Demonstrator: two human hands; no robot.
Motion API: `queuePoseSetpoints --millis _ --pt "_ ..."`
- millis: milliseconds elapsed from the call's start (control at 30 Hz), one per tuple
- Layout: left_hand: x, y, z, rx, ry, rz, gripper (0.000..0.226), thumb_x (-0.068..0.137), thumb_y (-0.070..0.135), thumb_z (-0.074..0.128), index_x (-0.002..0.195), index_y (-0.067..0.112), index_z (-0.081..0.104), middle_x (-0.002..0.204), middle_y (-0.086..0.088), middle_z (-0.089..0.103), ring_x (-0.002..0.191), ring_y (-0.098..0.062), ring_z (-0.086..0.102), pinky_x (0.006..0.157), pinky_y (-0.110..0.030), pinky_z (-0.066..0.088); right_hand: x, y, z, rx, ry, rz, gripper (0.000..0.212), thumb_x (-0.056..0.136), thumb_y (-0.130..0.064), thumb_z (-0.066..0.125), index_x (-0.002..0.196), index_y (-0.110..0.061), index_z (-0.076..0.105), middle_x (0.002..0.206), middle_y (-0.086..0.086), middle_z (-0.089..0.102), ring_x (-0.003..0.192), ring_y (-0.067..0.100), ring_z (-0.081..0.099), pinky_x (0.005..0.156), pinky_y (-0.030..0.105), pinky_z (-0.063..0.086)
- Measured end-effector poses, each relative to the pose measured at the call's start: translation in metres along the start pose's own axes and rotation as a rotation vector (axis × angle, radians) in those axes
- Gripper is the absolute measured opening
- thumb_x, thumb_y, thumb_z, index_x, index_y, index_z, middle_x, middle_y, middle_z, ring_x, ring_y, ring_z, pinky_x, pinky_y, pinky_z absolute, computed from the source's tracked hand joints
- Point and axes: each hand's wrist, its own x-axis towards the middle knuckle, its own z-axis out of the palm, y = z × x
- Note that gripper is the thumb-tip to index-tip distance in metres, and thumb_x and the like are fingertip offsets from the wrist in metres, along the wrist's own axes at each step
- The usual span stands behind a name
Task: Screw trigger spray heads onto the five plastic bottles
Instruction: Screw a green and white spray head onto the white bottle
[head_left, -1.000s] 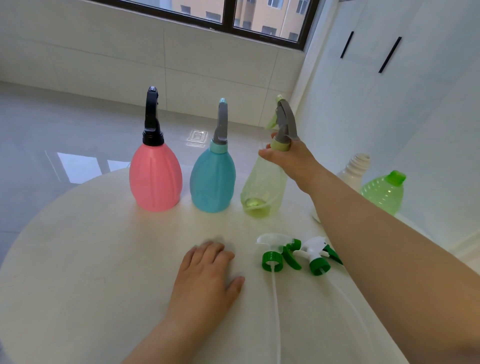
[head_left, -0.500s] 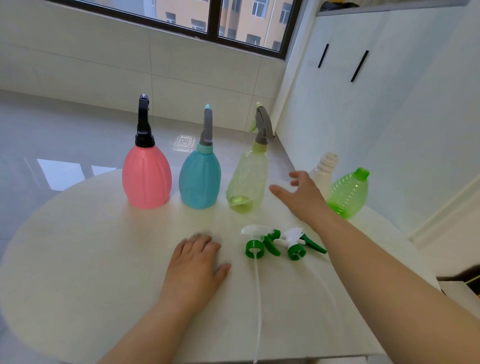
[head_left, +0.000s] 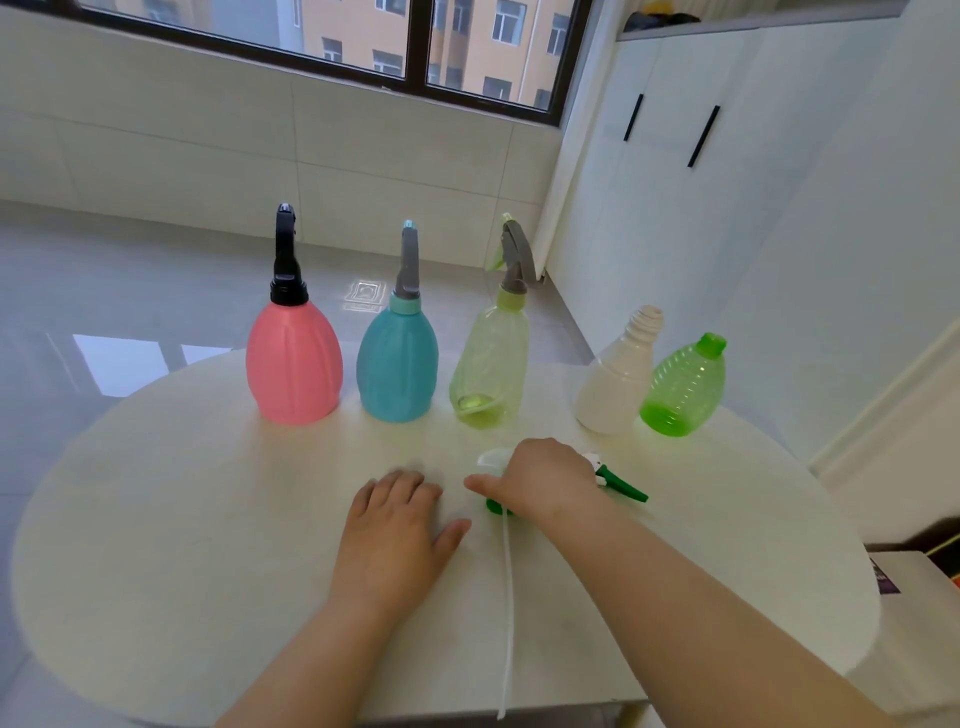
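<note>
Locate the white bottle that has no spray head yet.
In the head view, the white bottle stands uncapped at the table's far right, touching or nearly touching the green bottle on its right, with the yellow-green bottle to its left.

Bright window daylight, floor glare, wide-angle edge bending, perhaps slight softness

One head-worn wide-angle view looks forward and down from above the near edge of a round table. Both forearms enter from the bottom, the left hand and right hand close under the lens. A row of bottles stands farther off at mid-frame. Beyond lie the floor, a window ahead and cabinets to the right. Straight lines bow toward the edges.
</note>
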Motion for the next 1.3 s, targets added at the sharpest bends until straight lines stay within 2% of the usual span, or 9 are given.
queuePoseSetpoints --millis 167,333,433,567,733,833,967,1100,1300 --pt "0.000 -0.001 0.001 -0.002 0.011 0.002 0.048 0.085 0.051 0.040 0.122 0.021 0.046 0.138 0.000 0.043 0.133 -0.016 0.030 0.111 -0.030 0.016 0.004 -0.005 0.000 -0.052 -0.027 0.025 0.035 0.074 -0.047 0.057 0.077 -0.014 0.045 0.083 0.003 0.053 0.077 0.021 0.047 0.060 0.026 0.032" --pt "0.000 -0.001 0.002 -0.012 0.028 0.003 0.045 0.085 0.049 0.044 0.119 0.019 0.049 0.136 -0.002 0.046 0.131 -0.018 0.033 0.110 -0.031 0.019 0.001 -0.005 0.005 0.007 -0.128 0.027 0.014 0.080 -0.029 0.053 0.083 -0.015 0.051 0.102 0.007 0.063 0.099 0.025 0.060 0.069 0.025 0.037" --pt "0.001 -0.001 0.001 -0.018 0.024 -0.001 0.046 0.085 0.049 0.044 0.120 0.020 0.048 0.136 -0.001 0.046 0.131 -0.018 0.033 0.110 -0.031 0.018 -0.004 0.000 0.002 0.139 -0.153 0.036 0.023 0.078 -0.024 0.052 0.061 -0.011 0.044 0.067 0.006 0.056 0.075 0.027 0.060 0.058 0.025 0.042" --pt "0.001 -0.002 0.001 0.005 0.009 -0.009 0.046 0.086 0.050 0.040 0.122 0.022 0.046 0.137 0.002 0.044 0.132 -0.016 0.030 0.110 -0.029 0.017 -0.015 0.014 -0.018 0.571 -0.228 0.005 0.028 0.081 -0.031 0.056 0.066 -0.010 0.046 0.060 0.008 0.058 0.051 0.022 0.059 0.048 0.024 0.049" --pt "-0.001 0.001 -0.005 -0.022 0.007 -0.012 0.043 0.087 0.046 0.044 0.120 0.020 0.049 0.136 0.001 0.045 0.131 -0.016 0.033 0.107 -0.027 0.019 -0.035 0.048 -0.038 1.203 -0.214 -0.074 0.027 0.084 -0.032 0.057 0.088 -0.006 0.052 0.064 0.007 0.068 0.050 0.015 0.065 0.046 0.024 0.053" --pt "-0.003 0.001 -0.010 -0.038 -0.001 -0.008 0.042 0.086 0.044 0.048 0.119 0.019 0.051 0.137 0.001 0.046 0.130 -0.016 0.035 0.107 -0.028 0.021 -0.044 0.073 -0.040 1.617 -0.212 -0.141 0.026 0.088 -0.029 0.047 0.084 -0.006 0.058 0.058 0.002 0.071 0.053 0.013 0.067 0.049 0.022 0.054" --pt "-0.003 0.006 -0.017 -0.045 -0.043 -0.032 0.039 0.085 0.041 0.051 0.118 0.020 0.053 0.137 0.002 0.046 0.129 -0.016 0.037 0.107 -0.026 0.022 -0.048 0.111 -0.036 2.000 -0.076 -0.177 0.026 0.086 -0.027 0.042 0.084 -0.008 0.059 0.065 0.002 0.074 0.060 0.012 0.070 0.055 0.023 0.057" --pt "-0.002 0.031 -0.022 -0.156 -0.094 -0.003 0.031 0.084 0.032 0.056 0.112 0.021 0.054 0.126 0.003 0.053 0.115 -0.014 0.048 0.096 -0.020 0.030 -0.045 0.157 -0.033 2.272 0.276 -0.176 0.021 0.073 -0.027 0.050 0.075 -0.016 0.069 0.065 0.000 0.074 0.061 0.010 0.069 0.058 0.022 0.057" --pt "0.050 0.106 -0.023 -0.384 -0.108 0.147 0.035 0.082 0.031 0.058 0.116 0.032 0.048 0.112 0.019 0.047 0.099 0.005 0.044 0.084 -0.002 0.029 -0.033 0.220 -0.017 2.380 0.691 -0.115 0.017 0.091 -0.023 0.040 0.090 -0.017 0.056 0.067 -0.005 0.074 0.068 0.004 0.069 0.068 0.019 0.057"
